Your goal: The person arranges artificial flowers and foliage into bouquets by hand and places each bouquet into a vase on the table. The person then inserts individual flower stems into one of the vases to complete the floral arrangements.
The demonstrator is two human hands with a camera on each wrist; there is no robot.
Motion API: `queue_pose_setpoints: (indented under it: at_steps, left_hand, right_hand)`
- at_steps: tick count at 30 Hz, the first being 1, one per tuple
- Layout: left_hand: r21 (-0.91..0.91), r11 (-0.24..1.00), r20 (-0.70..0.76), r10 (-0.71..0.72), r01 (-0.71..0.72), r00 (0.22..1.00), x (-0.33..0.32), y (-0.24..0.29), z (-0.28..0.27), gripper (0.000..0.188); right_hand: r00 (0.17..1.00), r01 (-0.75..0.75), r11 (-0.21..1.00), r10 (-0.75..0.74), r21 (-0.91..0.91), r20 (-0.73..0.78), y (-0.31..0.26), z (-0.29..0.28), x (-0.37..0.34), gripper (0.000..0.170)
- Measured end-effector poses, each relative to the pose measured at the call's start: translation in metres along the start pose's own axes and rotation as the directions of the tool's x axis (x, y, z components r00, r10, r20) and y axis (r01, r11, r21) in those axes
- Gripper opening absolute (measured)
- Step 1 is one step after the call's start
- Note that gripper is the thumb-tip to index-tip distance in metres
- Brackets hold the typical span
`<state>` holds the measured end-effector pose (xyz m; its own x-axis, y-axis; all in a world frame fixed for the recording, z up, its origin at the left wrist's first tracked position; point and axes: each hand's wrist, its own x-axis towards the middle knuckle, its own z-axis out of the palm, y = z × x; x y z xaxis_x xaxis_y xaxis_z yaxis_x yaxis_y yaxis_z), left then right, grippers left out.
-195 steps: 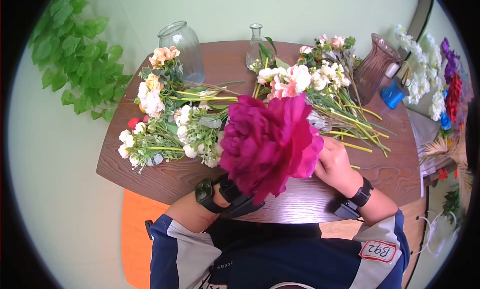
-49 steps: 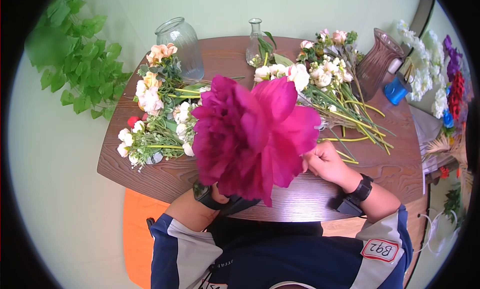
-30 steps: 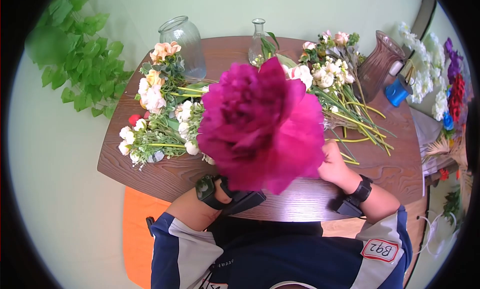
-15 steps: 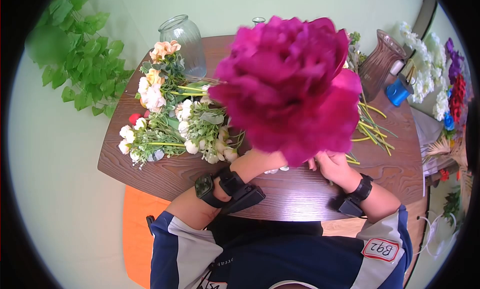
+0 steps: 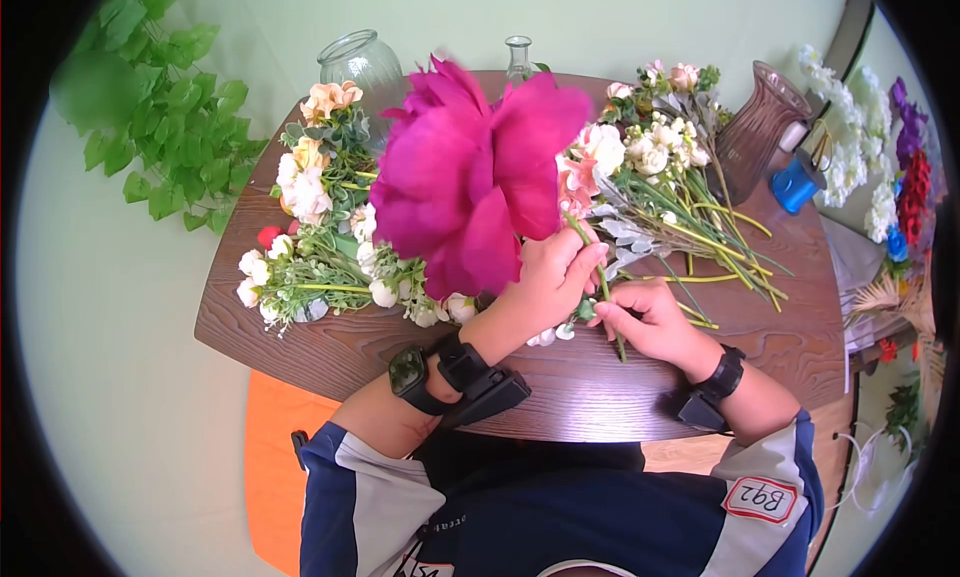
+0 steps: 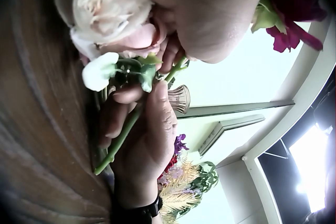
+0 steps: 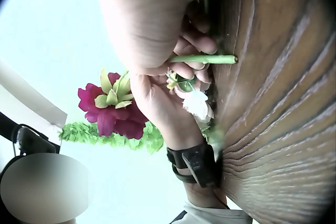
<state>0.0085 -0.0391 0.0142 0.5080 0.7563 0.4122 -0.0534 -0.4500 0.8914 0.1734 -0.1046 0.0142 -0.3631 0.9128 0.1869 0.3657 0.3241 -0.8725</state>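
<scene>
A large magenta peony (image 5: 470, 177) leans to the left above the table, its blossom close to the head camera. Its green underside faces the hands in the right wrist view. My left hand (image 5: 545, 282) grips a green stem (image 5: 604, 292), thumb laid along it. Lower down, my right hand (image 5: 650, 322) pinches the same stem between thumb and fingers, and the cut end (image 7: 231, 59) sticks out below. A pale rose (image 6: 110, 8) and small green leaves (image 6: 144, 74) sit close beneath the fingers. The peony's blossom hides part of the table behind it.
White and peach flower bunches (image 5: 305, 192) lie on the left of the wooden table (image 5: 300, 352); more stems (image 5: 720, 242) lie on the right. A wide glass vase (image 5: 365, 67), a slim bottle (image 5: 518, 57), a purplish vase (image 5: 762, 127) and a blue spool (image 5: 797, 182) stand at the back.
The peony has swung down and left from over the hands, uncovering both hands and the green stem. Around one second ago it hid the left hand.
</scene>
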Motion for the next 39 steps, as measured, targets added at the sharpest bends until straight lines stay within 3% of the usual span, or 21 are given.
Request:
queue_pose_setpoints:
  at_steps: [12,14,17,18,19,20,21,25,27,31,39]
  left_hand:
    - [-0.042,0.998,0.023,-0.054,0.055,0.998,0.001,0.002,-0.002,0.013]
    - [0.033,0.947,0.087,-0.321,0.320,0.943,0.000,0.000,-0.004,0.015]
    - [-0.113,0.897,0.024,-0.428,0.428,0.903,-0.003,-0.001,0.002,0.021]
    - [0.014,0.829,0.103,-0.557,0.559,0.824,-0.002,0.003,-0.001,0.028]
    - [0.014,0.829,0.103,-0.557,0.559,0.824,-0.004,-0.004,-0.001,0.028]
    - [0.078,0.943,0.062,-0.329,0.324,0.942,-0.006,-0.014,-0.001,0.028]
    - [0.150,0.986,0.038,-0.076,0.070,0.996,-0.007,-0.022,-0.001,0.028]
    - [0.041,0.992,0.004,-0.123,0.123,0.992,0.000,0.007,-0.002,0.016]
    - [0.021,1.000,0.003,0.017,-0.017,1.000,0.001,-0.004,-0.001,0.022]
    - [0.049,0.997,0.056,-0.055,0.052,0.997,0.001,-0.002,-0.003,0.021]
    - [-0.018,1.000,-0.001,-0.018,0.018,1.000,0.001,-0.004,0.001,0.029]
  right_hand:
    - [0.999,0.032,0.999,-0.032,-0.003,0.017,0.002,0.002,0.000,0.023]
    - [0.999,0.033,0.999,-0.033,-0.001,0.018,0.002,0.002,0.000,0.023]
    - [0.997,0.073,0.997,-0.072,-0.025,0.039,0.001,0.001,0.000,0.023]
    - [0.997,0.065,0.998,-0.064,-0.018,0.040,0.001,0.001,0.000,0.023]
    - [0.998,0.057,0.998,-0.056,-0.010,0.042,0.002,0.001,-0.001,0.022]
    - [0.998,0.056,0.998,-0.056,-0.010,0.042,0.002,0.001,-0.001,0.022]
    - [0.997,0.062,0.998,-0.061,-0.018,0.046,0.002,0.001,-0.001,0.022]
    - [0.997,0.056,0.998,-0.055,-0.023,0.052,0.000,0.001,-0.001,0.023]
    - [0.997,0.061,0.998,-0.060,-0.027,0.052,0.001,0.001,-0.001,0.023]
    - [0.996,0.075,0.997,-0.073,-0.027,0.049,0.003,0.001,-0.001,0.024]
    - [0.997,0.066,0.997,-0.064,-0.035,0.051,0.002,0.001,-0.001,0.024]
